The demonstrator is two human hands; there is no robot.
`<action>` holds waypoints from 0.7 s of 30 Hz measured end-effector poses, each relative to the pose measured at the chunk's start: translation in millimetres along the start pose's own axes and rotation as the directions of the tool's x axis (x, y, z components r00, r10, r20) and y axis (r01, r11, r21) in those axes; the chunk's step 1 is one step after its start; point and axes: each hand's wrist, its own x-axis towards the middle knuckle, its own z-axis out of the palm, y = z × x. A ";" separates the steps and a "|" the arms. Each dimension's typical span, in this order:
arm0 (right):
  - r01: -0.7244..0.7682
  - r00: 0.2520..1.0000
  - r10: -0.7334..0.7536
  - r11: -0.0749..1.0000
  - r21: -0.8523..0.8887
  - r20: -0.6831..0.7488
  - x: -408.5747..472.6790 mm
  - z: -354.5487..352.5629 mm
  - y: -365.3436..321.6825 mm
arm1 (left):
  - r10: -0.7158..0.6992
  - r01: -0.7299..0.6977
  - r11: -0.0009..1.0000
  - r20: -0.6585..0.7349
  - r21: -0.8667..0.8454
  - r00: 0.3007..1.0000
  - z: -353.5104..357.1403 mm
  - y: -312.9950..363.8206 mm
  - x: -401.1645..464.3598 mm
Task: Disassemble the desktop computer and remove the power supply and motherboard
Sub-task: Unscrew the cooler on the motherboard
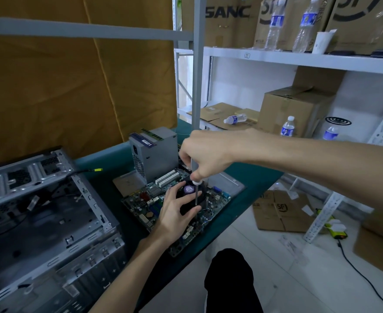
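Observation:
The motherboard (149,206) lies flat on the green-topped table (253,177), outside the case. A black cooler fan (189,195) with a purple label stands on the board. My left hand (174,213) grips the fan from its near side, thumb and fingers curled round it. My right hand (206,157) grips the handle of a screwdriver (195,193) held upright, its shaft going down beside the fan toward the board. The grey power supply (154,152) stands on the table behind the board. The emptied metal computer case (43,222) lies open at the left.
A flat grey side panel (228,181) lies under the board's far end. White shelving (298,59) at the right holds cardboard boxes and water bottles. Boxes and a cable lie on the tiled floor. A mustard curtain hangs behind. My dark-clad knee (231,279) shows below the table edge.

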 end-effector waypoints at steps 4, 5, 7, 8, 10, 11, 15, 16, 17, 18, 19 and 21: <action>-0.128 0.981 0.118 0.990 0.056 0.152 -4.8 -3.5 11.7 | -0.012 0.012 1.000 -0.006 0.029 1.000 1.8 -2.1 0.8; -0.162 0.975 0.150 0.985 0.063 0.164 -4.6 -2.0 12.3 | -0.011 0.011 0.999 -0.006 0.033 1.000 2.5 -2.7 0.5; -0.232 0.962 0.217 0.970 0.078 0.166 -2.2 2.7 9.1 | -0.013 0.014 1.000 -0.011 0.027 1.000 2.5 -3.6 0.4; -0.248 0.961 0.237 0.966 0.067 0.140 -0.2 5.3 6.2 | -0.018 0.019 1.000 -0.011 0.019 1.000 2.0 -3.5 -0.2; -0.199 0.978 0.199 0.980 -0.011 0.064 2.7 7.2 1.8 | -0.017 0.017 1.000 -0.009 0.007 1.000 2.4 -2.1 -0.1; -0.148 0.988 0.150 0.988 -0.038 0.038 2.6 6.7 0.6 | -0.016 0.016 1.000 -0.009 0.001 1.000 2.3 -1.4 -0.6; 0.131 0.991 -0.131 0.981 -0.140 0.009 -1.3 5.1 -3.8 | -0.001 0.001 1.000 -0.002 0.002 1.000 0.6 -0.4 -0.5; 0.179 0.983 -0.182 0.968 -0.177 -0.005 0.5 7.3 -8.5 | 0.001 -0.001 1.000 0.001 -0.003 1.000 -0.3 -0.7 -0.1; 0.196 0.979 -0.202 0.962 -0.193 -0.016 3.6 9.8 -12.5 | 0.002 -0.002 1.000 0.002 -0.011 1.000 -1.0 -0.7 0.1; 0.177 0.983 -0.185 0.967 -0.186 -0.024 7.1 10.3 -14.6 | 0.003 -0.003 1.000 -0.001 -0.017 1.000 -1.3 -0.4 0.2; 0.116 0.992 -0.121 0.982 -0.146 -0.021 10.5 8.0 -14.2 | 0.008 -0.008 1.000 -0.007 -0.018 1.000 -1.3 -0.9 0.1; -0.053 0.997 0.051 0.998 0.019 0.062 12.2 0.3 -6.8 | 0.012 -0.013 1.000 -0.016 -0.018 1.000 -0.5 -3.7 0.3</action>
